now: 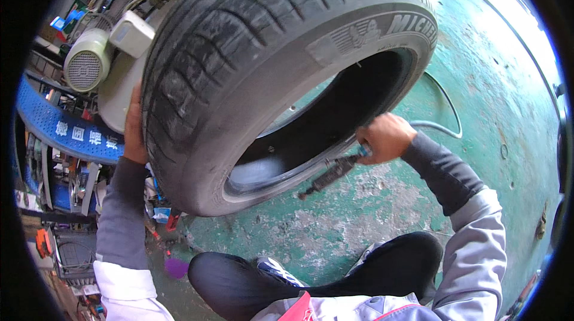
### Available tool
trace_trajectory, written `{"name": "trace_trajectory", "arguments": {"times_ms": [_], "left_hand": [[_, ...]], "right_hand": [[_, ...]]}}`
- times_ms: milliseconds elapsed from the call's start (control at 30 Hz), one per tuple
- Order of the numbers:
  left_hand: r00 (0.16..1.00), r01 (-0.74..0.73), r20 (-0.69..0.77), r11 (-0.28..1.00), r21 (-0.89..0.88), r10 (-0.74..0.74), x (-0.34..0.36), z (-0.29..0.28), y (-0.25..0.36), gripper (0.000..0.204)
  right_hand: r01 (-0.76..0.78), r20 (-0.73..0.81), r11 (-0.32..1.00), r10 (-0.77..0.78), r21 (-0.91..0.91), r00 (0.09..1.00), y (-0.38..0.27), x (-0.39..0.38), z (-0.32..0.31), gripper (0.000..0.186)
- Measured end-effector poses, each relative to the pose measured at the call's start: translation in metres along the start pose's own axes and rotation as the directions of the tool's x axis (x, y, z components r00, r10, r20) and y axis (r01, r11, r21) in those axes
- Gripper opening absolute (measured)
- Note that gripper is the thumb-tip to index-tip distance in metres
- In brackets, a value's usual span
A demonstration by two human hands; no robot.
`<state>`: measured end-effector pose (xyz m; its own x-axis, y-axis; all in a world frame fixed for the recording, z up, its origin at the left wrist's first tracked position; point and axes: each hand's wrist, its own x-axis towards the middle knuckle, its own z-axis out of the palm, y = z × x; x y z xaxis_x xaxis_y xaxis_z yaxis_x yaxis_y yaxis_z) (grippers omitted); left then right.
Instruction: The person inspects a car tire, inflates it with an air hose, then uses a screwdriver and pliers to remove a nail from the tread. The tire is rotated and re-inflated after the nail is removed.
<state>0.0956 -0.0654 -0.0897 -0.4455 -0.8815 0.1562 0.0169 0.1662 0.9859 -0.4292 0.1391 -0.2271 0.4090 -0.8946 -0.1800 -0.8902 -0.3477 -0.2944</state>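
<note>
A large black car tyre [263, 75] stands tilted in front of me, its open centre facing me and to the right. My left hand [135, 129] grips the tread at its left side, fingers stretched along the rubber and partly hidden. In my closed right hand [387, 137] is a dark air die grinder [332, 175], held just outside the near lower bead. Its narrow tip points down to the left, apart from the rubber. The tyre's dark inner wall [335, 123] shows through the opening, with a few small light spots on it.
An air hose [445, 132] curves over the worn green floor [490, 159] behind my right hand. To the left stand a machine with a pale motor [88, 61], a blue perforated rack [66, 126] and shelves crowded with tools. My knees and shoes [278, 270] are just below the tyre.
</note>
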Motion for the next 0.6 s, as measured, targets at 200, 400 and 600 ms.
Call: {"name": "trace_trajectory", "arguments": {"times_ms": [200, 400, 600], "left_hand": [[0.985, -0.096, 0.079, 0.105, 0.990, 0.152, -0.035, -0.025, 0.064, 0.073], [0.801, -0.519, 0.423, 0.140, 0.843, 0.424, -0.048, 0.102, 0.171, 0.095], [0.950, -0.310, 0.261, 0.613, 0.727, 0.171, -0.010, 0.155, 0.152, 0.138]], "right_hand": [[0.013, -0.162, 0.999, -0.019, -0.034, 0.987, -0.032, 0.107, -0.021, 0.051], [-0.045, -0.069, 0.991, 0.054, 0.126, 0.996, -0.021, 0.134, 0.002, 0.052], [0.036, -0.220, 0.963, 0.025, 0.267, 0.975, -0.062, 0.192, 0.087, 0.056]]}}
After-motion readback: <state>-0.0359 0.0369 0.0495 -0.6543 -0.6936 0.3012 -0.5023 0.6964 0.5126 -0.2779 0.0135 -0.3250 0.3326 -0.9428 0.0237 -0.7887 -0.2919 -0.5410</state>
